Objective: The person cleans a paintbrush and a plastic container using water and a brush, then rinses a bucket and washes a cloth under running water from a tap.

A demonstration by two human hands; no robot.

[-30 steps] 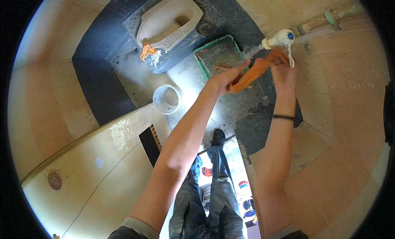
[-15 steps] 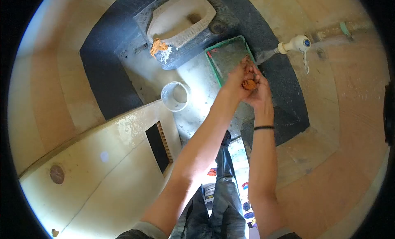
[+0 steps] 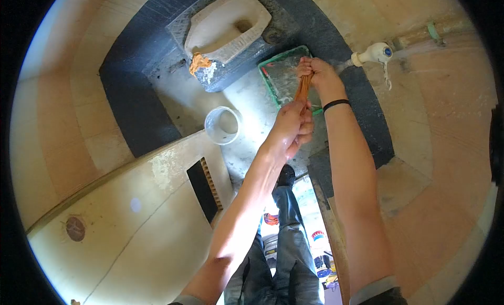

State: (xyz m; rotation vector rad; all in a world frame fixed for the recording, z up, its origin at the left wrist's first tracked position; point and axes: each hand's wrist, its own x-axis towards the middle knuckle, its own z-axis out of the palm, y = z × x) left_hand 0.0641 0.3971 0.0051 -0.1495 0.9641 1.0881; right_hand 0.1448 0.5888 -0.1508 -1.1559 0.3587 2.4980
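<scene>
Vs 0.5 s ago: hands were bunched tog., now apart. R hand (image 3: pixel 318 73) moved fwd, L hand (image 3: pixel 294 124) back twd body, orange cloth (image 3: pixel 303 88) drawn out into a narrow strip btwn them. Marking on tap (image 3: pixel 375 54) cap too small to read. R fingers closed tight on far end; L fingers curled round near end. Cloth's over green-rimmed tray (image 3: pixel 269 86), L of tap.

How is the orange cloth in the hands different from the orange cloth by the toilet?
The held cloth is bunched long and narrow; the other cloth lies crumpled. The left hand and right hand grip the held cloth; neither touches the other cloth. Both look orange.
</scene>
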